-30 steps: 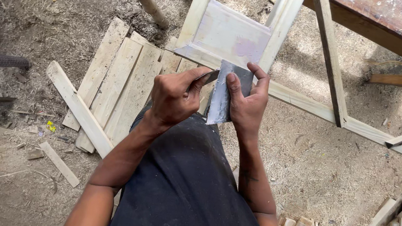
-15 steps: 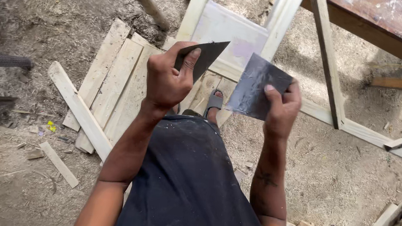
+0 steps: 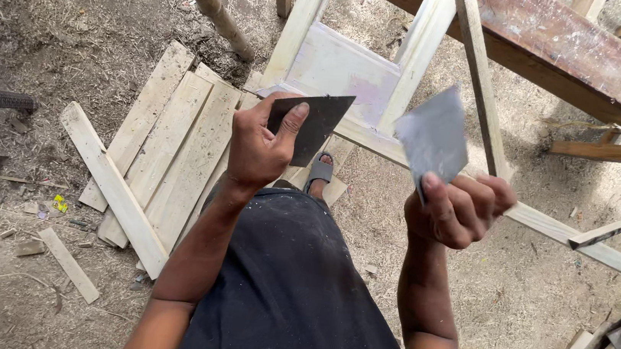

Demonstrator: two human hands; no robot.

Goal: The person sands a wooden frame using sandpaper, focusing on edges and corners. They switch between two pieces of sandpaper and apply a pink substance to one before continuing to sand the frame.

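Sawdust-strewn dirt ground (image 3: 54, 55); pale planks (image 3: 167, 144), wood scraps (image 3: 70, 265) lying flat.

2 separate sheets: dark sandpaper piece (image 3: 314, 125), grey sandpaper piece (image 3: 433, 137)

Pale wooden frame (image 3: 353, 63); loose planks (image 3: 167, 144) on sawdust ground, bamboo pole (image 3: 209, 2); sandalled foot (image 3: 318, 171)

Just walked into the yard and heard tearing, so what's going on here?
A person stands on sawdust-strewn ground, holding two pieces of sandpaper apart. The left hand pinches a dark piece, the right hand grips a grey piece raised upright. A pale wooden frame stands just ahead, and loose planks lie on the ground to the left. A sandalled foot shows below the hands.
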